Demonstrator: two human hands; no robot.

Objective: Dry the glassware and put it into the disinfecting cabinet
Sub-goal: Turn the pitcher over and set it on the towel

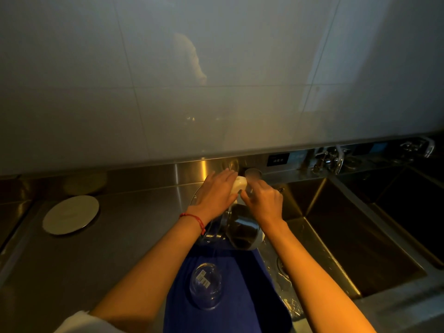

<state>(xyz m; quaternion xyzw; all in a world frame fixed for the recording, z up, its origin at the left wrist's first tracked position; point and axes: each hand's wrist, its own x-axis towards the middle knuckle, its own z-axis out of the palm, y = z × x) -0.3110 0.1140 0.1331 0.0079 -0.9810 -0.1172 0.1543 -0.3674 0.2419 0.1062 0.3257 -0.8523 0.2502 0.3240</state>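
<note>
glass cup (252, 177) sits above the steel bench (96, 248), gripped by right hand (263, 200); left hand (216, 191) curls its fingers (228, 175) round a white cloth (240, 185) beside it. an upturned glass bowl (206, 286) rests on a blue towel (240, 296).

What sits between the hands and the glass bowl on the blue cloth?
Nothing blocks it. The glass bowl lies upside down on the blue cloth, below both forearms. The left hand holds a white cloth; the right hand grips a small glass.
</note>
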